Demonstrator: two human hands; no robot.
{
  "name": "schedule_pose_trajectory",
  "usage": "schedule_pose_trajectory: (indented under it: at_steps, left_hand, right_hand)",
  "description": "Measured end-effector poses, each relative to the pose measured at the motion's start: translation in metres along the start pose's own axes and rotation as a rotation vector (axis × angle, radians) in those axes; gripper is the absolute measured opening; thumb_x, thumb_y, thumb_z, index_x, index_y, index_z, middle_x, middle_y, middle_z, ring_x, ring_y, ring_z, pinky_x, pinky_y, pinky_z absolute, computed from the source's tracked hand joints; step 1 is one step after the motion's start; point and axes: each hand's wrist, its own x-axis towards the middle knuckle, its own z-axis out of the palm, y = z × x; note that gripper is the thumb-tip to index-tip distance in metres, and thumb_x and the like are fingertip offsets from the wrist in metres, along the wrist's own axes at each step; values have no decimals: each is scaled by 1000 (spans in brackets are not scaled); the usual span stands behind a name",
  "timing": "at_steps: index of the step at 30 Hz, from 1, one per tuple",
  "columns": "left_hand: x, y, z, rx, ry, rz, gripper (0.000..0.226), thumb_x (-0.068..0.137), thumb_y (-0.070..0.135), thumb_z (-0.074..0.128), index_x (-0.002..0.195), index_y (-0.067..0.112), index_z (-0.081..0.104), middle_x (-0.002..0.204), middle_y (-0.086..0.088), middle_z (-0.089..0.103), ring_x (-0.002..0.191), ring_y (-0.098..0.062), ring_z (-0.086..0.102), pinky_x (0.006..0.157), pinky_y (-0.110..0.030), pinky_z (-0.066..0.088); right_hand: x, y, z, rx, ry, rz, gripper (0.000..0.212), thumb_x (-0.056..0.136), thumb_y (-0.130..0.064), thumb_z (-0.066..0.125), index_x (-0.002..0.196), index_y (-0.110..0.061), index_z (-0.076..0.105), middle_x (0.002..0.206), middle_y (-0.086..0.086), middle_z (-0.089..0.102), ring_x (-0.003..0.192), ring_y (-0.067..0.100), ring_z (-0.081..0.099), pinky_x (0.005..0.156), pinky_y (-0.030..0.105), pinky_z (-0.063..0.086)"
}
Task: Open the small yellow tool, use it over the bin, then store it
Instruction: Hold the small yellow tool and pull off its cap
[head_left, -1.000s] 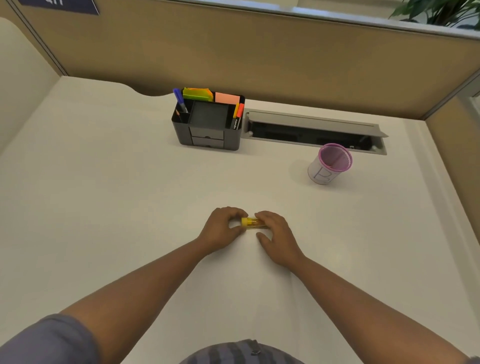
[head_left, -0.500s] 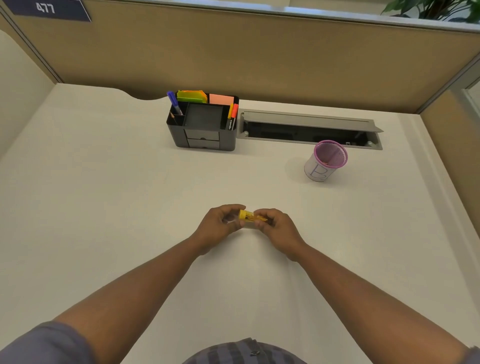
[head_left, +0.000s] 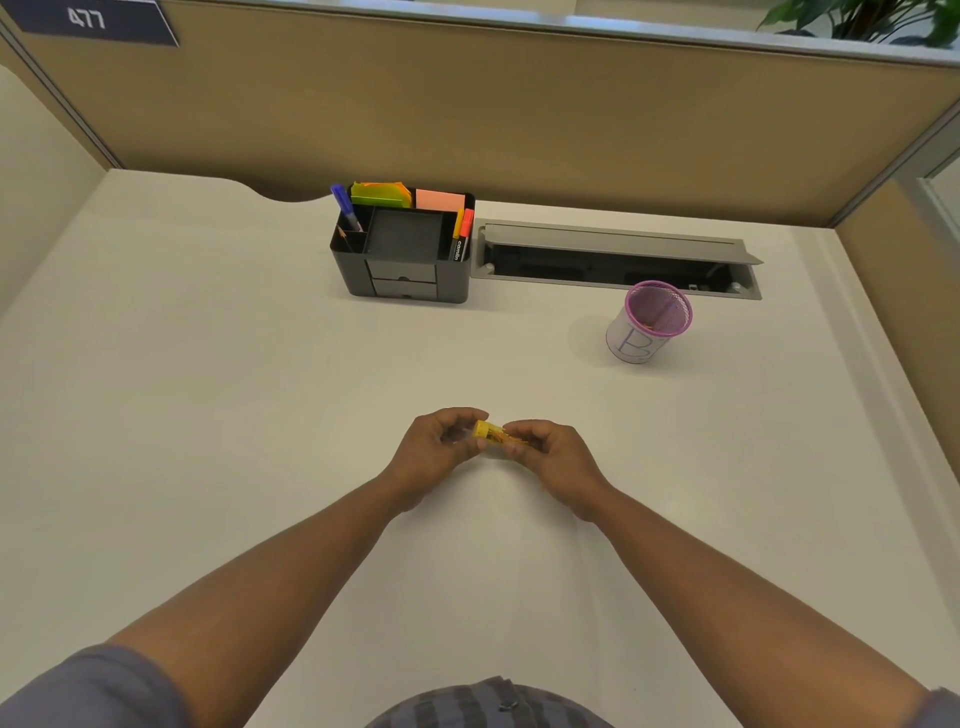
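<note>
The small yellow tool is a short yellow cylinder with a clear part. It is held a little above the white desk at the middle of the view. My left hand pinches its left, yellow end. My right hand grips its right end, which the fingers hide. The bin is a small pink mesh cup with a white paper wrap marked B, standing far right of my hands, apart from them.
A black desk organiser with pens, sticky notes and two small drawers stands at the back centre. An open grey cable tray lies to its right. Tan partition walls close the desk at the back and right.
Both hands have lifted the yellow tool off the desk and now hold it slightly raised. The left fingers have shifted on its yellow end.
</note>
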Motion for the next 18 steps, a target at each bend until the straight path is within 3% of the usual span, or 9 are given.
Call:
schedule_pose_trajectory:
  at_steps: [5, 10, 18]
  left_hand:
    - [1, 0, 1, -14, 5, -1, 31, 84, 9, 79, 108, 29, 76, 91, 13, 70, 89, -10, 61, 92, -34, 52]
    - [2, 0, 0, -23, -5, -9, 27, 85, 7, 78, 108, 22, 76, 95, 0, 71, 86, -13, 64, 87, -30, 54]
    - [2, 3, -1, -16, -28, -24, 25, 86, 5, 77, 106, 20, 75, 88, 9, 69, 82, -10, 62, 85, -27, 53]
  right_hand:
    - [3, 1, -2, -21, -19, 0, 26, 93, -17, 72, 119, -16, 74, 115, -1, 77, 110, 15, 70, 103, 36, 54]
    - [4, 0, -2, -44, -38, -10, 24, 94, -17, 70, 118, -18, 75, 114, -2, 77, 110, 16, 70, 101, 33, 54]
    - [4, -1, -3, -41, -48, 3, 23, 94, -15, 70, 116, -17, 75, 113, 0, 77, 109, 18, 70, 97, 30, 53]
